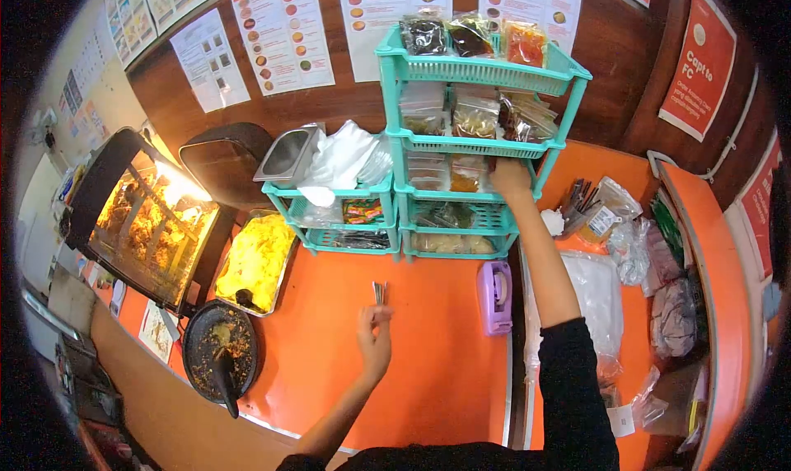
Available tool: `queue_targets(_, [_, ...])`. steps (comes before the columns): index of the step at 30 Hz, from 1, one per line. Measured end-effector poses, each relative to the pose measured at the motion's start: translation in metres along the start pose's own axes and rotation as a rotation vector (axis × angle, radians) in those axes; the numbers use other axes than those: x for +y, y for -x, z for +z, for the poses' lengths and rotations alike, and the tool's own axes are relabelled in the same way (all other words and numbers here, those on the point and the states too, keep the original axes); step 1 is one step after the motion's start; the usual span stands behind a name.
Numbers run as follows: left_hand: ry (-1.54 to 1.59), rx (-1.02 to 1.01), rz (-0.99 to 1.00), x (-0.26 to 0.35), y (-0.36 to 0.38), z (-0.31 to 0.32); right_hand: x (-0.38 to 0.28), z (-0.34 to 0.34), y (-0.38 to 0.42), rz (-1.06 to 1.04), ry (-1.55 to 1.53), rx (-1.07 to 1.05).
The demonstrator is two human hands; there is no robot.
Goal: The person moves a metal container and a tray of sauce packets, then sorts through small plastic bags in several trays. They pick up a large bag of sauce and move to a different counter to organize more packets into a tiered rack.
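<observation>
My left hand [375, 339] is raised over the orange counter, its fingers closed on a small bundle of thin, pale sticks [379, 292] whose kind I cannot make out. My right arm reaches forward to a turquoise tiered rack [486, 78]. There my right hand [511, 177] is inside the middle tier, at its right end, with its fingers hidden. Beside it in that tier lie clear bags with orange-brown contents [467, 174]. Bags of dark stuff [424, 37] and of red-orange stuff [525, 44] rest on the top tier.
A purple tape dispenser [495, 298] stands right of centre. On the left are a black stone mortar [198, 376] with a pestle, a tray of yellow food [257, 257] and a lit food warmer [148, 224]. Clear plastic bags [589, 298] lie at right.
</observation>
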State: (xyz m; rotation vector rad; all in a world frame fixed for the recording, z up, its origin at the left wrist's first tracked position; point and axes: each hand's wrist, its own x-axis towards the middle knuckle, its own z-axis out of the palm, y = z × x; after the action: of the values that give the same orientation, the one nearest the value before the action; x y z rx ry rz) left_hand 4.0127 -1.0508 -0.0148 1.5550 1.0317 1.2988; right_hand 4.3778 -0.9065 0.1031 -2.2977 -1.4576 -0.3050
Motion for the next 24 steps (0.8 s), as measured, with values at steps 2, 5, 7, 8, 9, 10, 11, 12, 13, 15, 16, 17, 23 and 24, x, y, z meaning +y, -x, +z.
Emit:
queue_targets(2, [-0.023,0.086,-0.077,-0.013,0.031,-0.030,-0.007,-0.008,0.015,0.004,0.002,-0.055])
queue_targets(5, [-0.092,0.105,-0.253,-0.025,0.075,-0.055,-0.005,0.014,0.021,-0.090,-0.496,0.156])
queue_targets(7, [-0.085,0.016,-0.260,-0.025,0.091,-0.059,-0.009,0.017,0.013,-0.070,-0.571,0.123])
queue_targets(8, [-0.092,0.030,-0.256,-0.025,0.097,-0.059,-0.014,0.018,0.009,-0.040,-0.637,0.111])
queue_targets(9, [-0.033,-0.009,-0.239,-0.026,0.103,-0.055,-0.015,0.017,0.009,-0.017,-0.697,0.158])
queue_targets(10, [0.027,-0.046,-0.215,-0.027,0.108,-0.052,-0.005,0.040,-0.005,-0.056,-0.784,0.196])
queue_targets(11, [0.026,-0.027,-0.194,-0.028,0.113,-0.051,-0.005,0.046,-0.011,-0.059,-0.810,0.199])
queue_targets(12, [0.054,-0.063,-0.191,-0.028,0.119,-0.049,-0.006,0.049,-0.015,-0.063,-0.834,0.204])
queue_targets(13, [0.081,-0.102,-0.192,-0.029,0.122,-0.049,-0.005,0.052,-0.021,-0.044,-0.805,0.151])
queue_targets(15, [0.045,-0.129,-0.241,-0.030,0.128,-0.052,0.003,0.072,-0.026,-0.057,-0.503,0.291])
queue_targets(16, [0.009,-0.158,-0.306,-0.030,0.131,-0.052,0.002,0.069,-0.026,-0.078,-0.505,0.289])
queue_targets(17, [0.015,-0.131,-0.313,-0.030,0.133,-0.054,-0.004,0.064,-0.020,-0.056,-0.448,0.366])
queue_targets(23, [-0.045,-0.079,-0.261,-0.044,0.134,-0.067,-0.027,0.041,0.012,-0.036,-0.307,0.479])
queue_targets(24, [-0.063,-0.038,-0.238,-0.047,0.133,-0.070,-0.041,0.032,0.029,-0.163,-0.243,0.755])
